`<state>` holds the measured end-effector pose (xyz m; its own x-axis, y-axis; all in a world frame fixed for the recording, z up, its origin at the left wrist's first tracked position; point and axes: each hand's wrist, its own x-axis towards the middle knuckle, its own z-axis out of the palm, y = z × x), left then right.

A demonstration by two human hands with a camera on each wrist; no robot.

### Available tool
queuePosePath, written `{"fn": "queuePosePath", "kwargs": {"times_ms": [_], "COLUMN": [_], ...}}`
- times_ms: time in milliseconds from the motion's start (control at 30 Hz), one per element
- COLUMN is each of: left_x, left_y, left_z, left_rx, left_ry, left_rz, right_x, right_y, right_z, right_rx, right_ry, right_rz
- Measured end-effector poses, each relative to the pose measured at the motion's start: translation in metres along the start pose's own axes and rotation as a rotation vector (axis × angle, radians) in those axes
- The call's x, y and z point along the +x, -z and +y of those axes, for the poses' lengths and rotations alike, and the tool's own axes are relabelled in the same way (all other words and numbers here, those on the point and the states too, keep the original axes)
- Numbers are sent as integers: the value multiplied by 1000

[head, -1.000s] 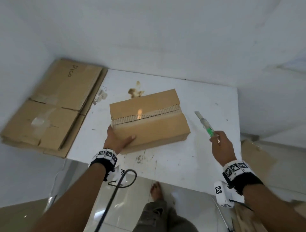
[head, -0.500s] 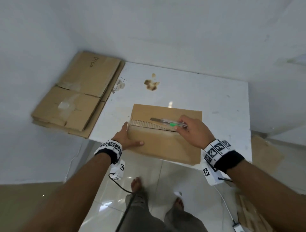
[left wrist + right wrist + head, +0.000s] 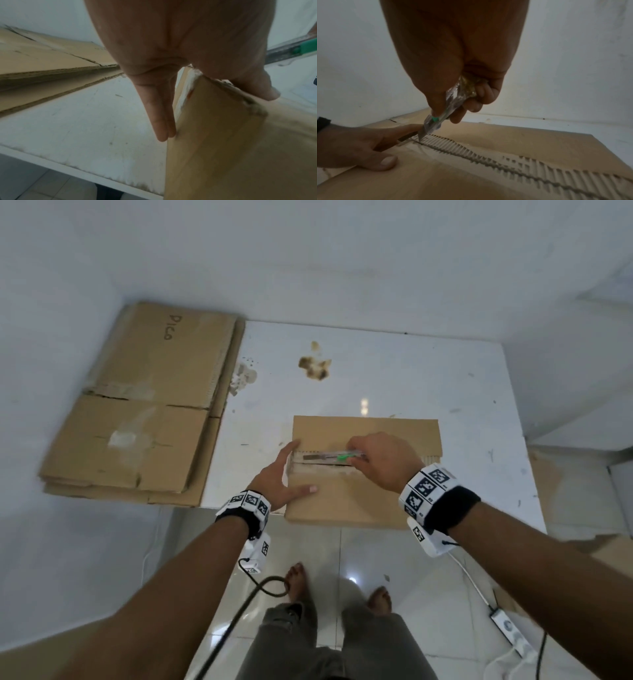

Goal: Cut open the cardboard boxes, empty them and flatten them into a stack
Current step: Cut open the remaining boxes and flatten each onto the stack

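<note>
A brown cardboard box (image 3: 346, 505) lies on the white table (image 3: 411, 378) and overhangs its near edge. A torn strip of bare corrugation (image 3: 471, 150) runs along its top seam. My left hand (image 3: 291, 470) braces the box's left end, thumb flat on top and straight fingers (image 3: 161, 121) down the side of the box (image 3: 223, 148). My right hand (image 3: 363, 455) grips a clear box cutter with a green slider (image 3: 329, 456). The cutter's blade tip (image 3: 421, 136) touches the seam near the left end, close to my left hand (image 3: 351, 146).
A stack of flattened cardboard (image 3: 137, 412) lies at the table's left, against the wall. A brown stain (image 3: 315, 366) marks the far tabletop. More cardboard (image 3: 548, 481) sits on the floor at right. A power strip (image 3: 510, 628) and cables lie by my bare feet (image 3: 298, 580).
My right hand brought the cutter from the box's right onto the top seam, blade now at its left end. The box has turned square and shifted toward the near edge. The left hand stayed.
</note>
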<state>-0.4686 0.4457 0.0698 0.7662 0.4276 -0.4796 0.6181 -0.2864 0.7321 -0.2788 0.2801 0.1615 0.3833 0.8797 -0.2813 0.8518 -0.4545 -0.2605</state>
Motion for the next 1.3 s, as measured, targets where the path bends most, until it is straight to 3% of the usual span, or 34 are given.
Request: {"fn": "queuePosePath", "kwargs": {"times_ms": [200, 433, 600, 900, 1000, 1033, 1100, 1167, 1300], "left_x": [-1, -2, -2, -1, -4, -6, -7, -8, -5], "left_y": [26, -8, -10, -12, -13, -17, -32, -55, -83], "left_z": [-2, 5, 4, 3, 5, 9, 26, 45, 46], "left_rx": [27, 149, 183, 200, 249, 319, 475, 617, 716], "left_ry": [29, 88, 102, 70, 127, 101, -135, -352, -331], "left_rz": [-20, 125, 151, 172, 228, 295, 395, 301, 170], "right_x": [10, 14, 22, -8, -27, -34, -39, -42, -65], "right_y": [2, 7, 4, 19, 17, 13, 7, 4, 14], "right_z": [-21, -40, -59, 1, 22, 28, 37, 40, 75], "right_rx": [-47, -190, -253, -289, -290, -283, -259, -235, -247], "right_ry": [-2, 27, 22, -105, -146, -151, -150, -138, -213], "right_rz": [-18, -39, -97, -112, -134, -146, -136, -109, -127]}}
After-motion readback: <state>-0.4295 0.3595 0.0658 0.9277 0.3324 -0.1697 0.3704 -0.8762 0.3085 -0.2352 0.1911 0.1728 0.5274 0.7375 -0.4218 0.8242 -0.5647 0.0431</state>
